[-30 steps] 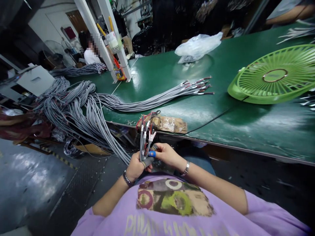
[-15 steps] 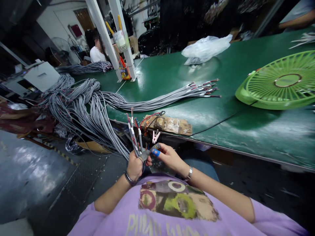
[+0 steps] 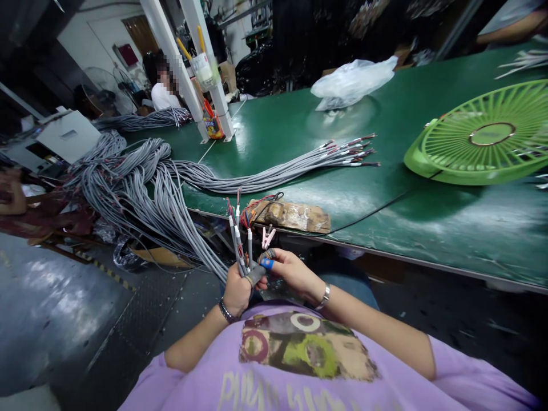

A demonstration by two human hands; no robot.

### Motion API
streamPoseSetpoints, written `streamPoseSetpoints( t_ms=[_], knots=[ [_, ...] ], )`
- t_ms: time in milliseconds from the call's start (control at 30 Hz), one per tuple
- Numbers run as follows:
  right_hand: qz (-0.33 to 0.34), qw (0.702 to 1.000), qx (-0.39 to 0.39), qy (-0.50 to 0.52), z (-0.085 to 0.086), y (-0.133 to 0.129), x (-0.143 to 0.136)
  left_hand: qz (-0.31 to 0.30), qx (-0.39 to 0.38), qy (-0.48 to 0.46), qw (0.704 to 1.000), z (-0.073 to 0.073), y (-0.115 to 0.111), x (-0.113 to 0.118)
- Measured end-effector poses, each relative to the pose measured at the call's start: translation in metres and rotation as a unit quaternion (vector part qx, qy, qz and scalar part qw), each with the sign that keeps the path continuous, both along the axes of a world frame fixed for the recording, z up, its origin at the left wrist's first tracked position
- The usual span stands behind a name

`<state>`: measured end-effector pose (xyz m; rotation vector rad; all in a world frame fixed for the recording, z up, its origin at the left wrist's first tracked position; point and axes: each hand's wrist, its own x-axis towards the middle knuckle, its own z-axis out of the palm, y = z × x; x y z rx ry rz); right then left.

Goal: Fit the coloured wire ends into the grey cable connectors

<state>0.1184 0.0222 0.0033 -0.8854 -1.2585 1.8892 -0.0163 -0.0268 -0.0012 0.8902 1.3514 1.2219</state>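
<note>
Several grey cables (image 3: 240, 245) with stripped coloured wire ends stand up out of my left hand (image 3: 240, 288), whose fingers are wrapped round them. Close beside it on the right, my right hand (image 3: 289, 271) has thumb and forefinger pinched together, with finger covers on them; what lies between those fingertips is too small to make out. A long bundle of grey cables (image 3: 171, 200) runs from the left side of the bench down to my left hand. Just above my right hand is a pink clip (image 3: 268, 237) at the bench edge, by a wooden block (image 3: 299, 216) with red and black wires.
On the green bench (image 3: 274, 137) lie a cable bundle (image 3: 274, 178), a clear plastic bag (image 3: 351, 83) and a green fan (image 3: 479, 134) with a black cord. A white post (image 3: 214, 85) holds tools. One person (image 3: 165, 94) sits behind; another's arm (image 3: 514, 28) shows top right.
The cable ends in my left hand have shifted slightly right and stand more upright. My right hand stays pinched beside it. The whole view has moved a little.
</note>
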Motion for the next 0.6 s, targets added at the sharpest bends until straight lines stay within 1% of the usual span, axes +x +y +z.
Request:
streamPoseSetpoints(
  t_ms=[67, 133, 300, 367, 433, 533, 600],
  knots=[
    [0.013, 1.0, -0.012, 0.015, -0.002, 0.0, 0.0, -0.004, 0.009, -0.004, 1.0, 0.002, 0.001, 0.0],
    [0.02, 0.999, -0.004, 0.026, -0.002, -0.001, 0.0, -0.02, 0.009, -0.001, 1.0, 0.005, 0.002, -0.002],
    [-0.004, 0.997, 0.082, -0.01, 0.004, 0.003, 0.003, -0.12, -0.054, 0.009, 0.991, 0.012, 0.004, -0.01],
    [0.0, 0.996, 0.083, -0.017, 0.004, 0.005, 0.005, -0.13, -0.062, 0.011, 0.989, 0.011, 0.004, -0.01],
    [0.009, 0.998, 0.066, -0.013, 0.0, 0.005, 0.006, -0.102, -0.042, 0.016, 0.994, 0.01, 0.003, -0.008],
    [0.005, 0.999, 0.038, -0.016, -0.005, 0.003, 0.005, -0.027, -0.001, 0.011, 1.0, 0.007, 0.002, -0.003],
    [0.0, 0.999, 0.031, -0.014, -0.007, 0.001, 0.004, 0.011, 0.009, 0.0, 1.0, 0.006, 0.002, -0.001]
  ],
)
